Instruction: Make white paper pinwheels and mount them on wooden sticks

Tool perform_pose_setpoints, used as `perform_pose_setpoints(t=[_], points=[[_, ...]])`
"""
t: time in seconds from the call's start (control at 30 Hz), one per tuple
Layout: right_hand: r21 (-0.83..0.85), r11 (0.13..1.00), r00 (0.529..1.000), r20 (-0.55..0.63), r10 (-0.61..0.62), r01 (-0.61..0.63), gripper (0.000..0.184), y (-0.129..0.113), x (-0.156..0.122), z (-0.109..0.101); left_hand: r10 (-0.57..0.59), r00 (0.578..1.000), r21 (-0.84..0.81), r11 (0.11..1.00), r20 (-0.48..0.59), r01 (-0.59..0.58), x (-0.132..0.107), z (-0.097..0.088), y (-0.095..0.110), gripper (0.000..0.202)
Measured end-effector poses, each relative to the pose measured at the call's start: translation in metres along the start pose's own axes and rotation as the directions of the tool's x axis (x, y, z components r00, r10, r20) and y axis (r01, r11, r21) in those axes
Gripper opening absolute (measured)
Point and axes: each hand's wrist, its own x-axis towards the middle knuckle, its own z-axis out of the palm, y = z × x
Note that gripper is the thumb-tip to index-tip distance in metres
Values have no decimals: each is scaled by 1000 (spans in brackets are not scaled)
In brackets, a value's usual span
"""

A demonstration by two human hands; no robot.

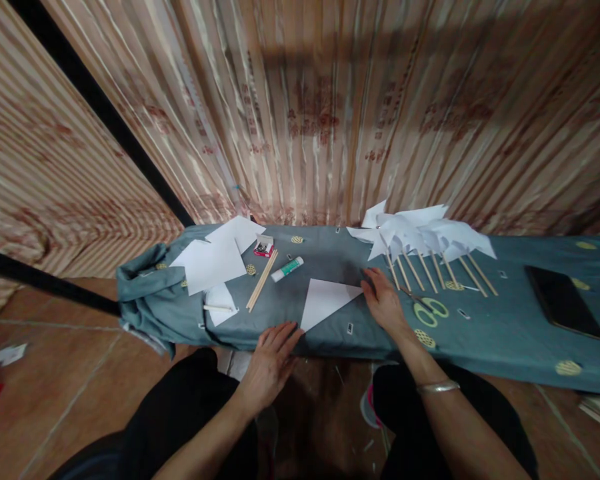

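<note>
A sheet of white paper folded into a triangle (327, 303) lies flat on the cloth-covered bench. At its lower left corner rests my left hand (274, 357), palm down, fingers stretched out and close together. My right hand (384, 303) is at the triangle's right tip, thumb and fingers apart and their ends touching or almost touching the paper. Close beside that hand lie green-handled scissors (430, 310), blades partly hidden by it. A glue stick (287, 269) lies beyond the triangle, left of it, next to several loose wooden sticks (263, 281).
Several white paper pinwheels (420, 233) on sticks lie at the back right. White paper sheets (215, 263), a small red box (264, 246) and a paper piece with a white rod (220, 307) are on the left. A dark phone or tablet (564, 300) lies far right. A curtain (310, 113) hangs behind the bench (520, 353).
</note>
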Motion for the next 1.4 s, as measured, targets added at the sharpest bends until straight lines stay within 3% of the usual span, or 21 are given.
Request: perform_pose_setpoints(t=[0.17,0.33,0.5,0.7,0.83,0.97,1.1,1.27,1.4], points=[[-89,994,969,241,-47,70,50,-11,-4,-5,-150,983,-143,981,-104,134,21,8,-4,54],[-45,997,961,272,-48,62,42,-16,-3,-9,-208,977,-191,962,-56,194,43,14,-1,56],[54,998,968,248,21,-35,20,-16,-5,-15,-167,980,-238,962,-107,137,56,19,2,56],[119,992,977,211,5,-31,40,-16,-8,-22,-185,971,-287,948,-152,135,68,26,4,65],[167,984,962,272,13,-60,14,-18,-7,-29,-195,963,-308,942,-186,131,78,29,0,62],[229,972,978,207,-3,-46,15,-25,-9,-38,-179,960,-269,956,-216,117,89,26,0,58],[207,978,986,158,-48,15,12,-41,-20,-39,-131,965,-234,969,-226,77,98,20,12,56],[224,969,955,252,-157,101,13,-58,-35,-35,-33,964,-233,972,-264,-30,103,16,26,45],[347,938,904,405,-137,-13,28,-57,-30,-41,21,968,-240,967,-250,-83,104,13,28,33]])
